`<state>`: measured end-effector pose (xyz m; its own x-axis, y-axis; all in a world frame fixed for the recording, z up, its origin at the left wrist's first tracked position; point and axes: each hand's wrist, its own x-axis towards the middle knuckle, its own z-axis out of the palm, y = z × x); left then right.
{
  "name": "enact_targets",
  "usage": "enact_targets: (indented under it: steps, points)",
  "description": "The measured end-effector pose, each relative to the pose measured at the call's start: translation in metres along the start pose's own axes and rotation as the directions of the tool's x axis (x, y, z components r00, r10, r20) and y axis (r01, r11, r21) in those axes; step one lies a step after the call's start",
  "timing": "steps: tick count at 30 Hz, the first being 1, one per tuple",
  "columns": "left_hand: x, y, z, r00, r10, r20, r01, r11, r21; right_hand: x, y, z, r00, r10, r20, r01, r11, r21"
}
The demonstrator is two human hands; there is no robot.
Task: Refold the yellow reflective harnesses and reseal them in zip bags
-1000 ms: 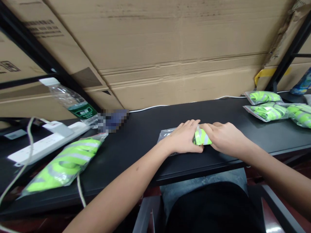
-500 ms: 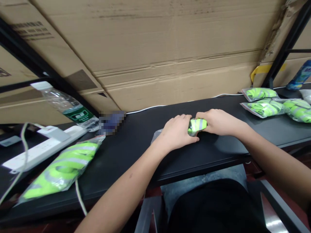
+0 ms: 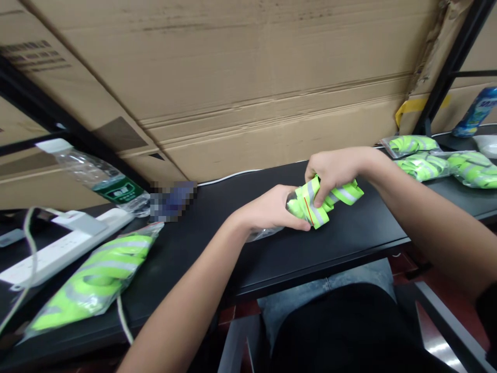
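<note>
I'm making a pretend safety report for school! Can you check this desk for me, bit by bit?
Surface: black table.
Job's things: neon-yellow reflective vest, bunched up, beside a clear plastic bag.
Grippers: left hand and right hand both grip the vest.
Clutter: bagged vests on the right, another on the left; water bottle; blue bottle.
Cables: white power strip, white cable.
Surroundings: cardboard sheets, black metal frame.

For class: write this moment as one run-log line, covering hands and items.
left hand: holds clear plastic bag | right hand: grips neon reflective band | surface: black table
</note>
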<state>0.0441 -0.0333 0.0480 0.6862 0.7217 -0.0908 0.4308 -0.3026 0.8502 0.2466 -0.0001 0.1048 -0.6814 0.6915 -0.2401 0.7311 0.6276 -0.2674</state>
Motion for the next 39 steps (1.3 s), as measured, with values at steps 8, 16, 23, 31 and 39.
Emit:
enact_targets:
  steps: [8, 16, 23, 31, 39]
  points:
    - [0.0, -0.001, 0.001, 0.999, -0.031, -0.036, 0.019, 0.955, -0.296, 0.004, -0.006, -0.02, 0.999, 0.033, -0.015, -0.034, 0.999, -0.042]
    - [0.006, -0.006, 0.009, 0.996, -0.066, -0.055, 0.036, 0.901, -0.433, 0.011, -0.014, -0.02, 0.998, -0.059, 0.019, 0.06, 0.997, -0.039]
    - [0.011, -0.012, 0.009, 0.975, -0.114, -0.189, -0.011, 0.829, -0.56, 0.019, -0.02, -0.011, 0.965, -0.113, -0.236, 0.089, 0.99, -0.11]
    - [0.012, -0.02, 0.009, 0.921, -0.158, -0.357, -0.109, 0.774, -0.624, 0.01, 0.008, 0.008, 0.698, -0.287, -0.657, 0.292, 0.951, -0.105]
    - [0.018, -0.021, 0.017, 0.895, -0.104, -0.435, -0.266, 0.658, -0.704, -0.005, 0.023, 0.048, 0.57, -0.129, -0.812, 0.425, 0.891, 0.157]
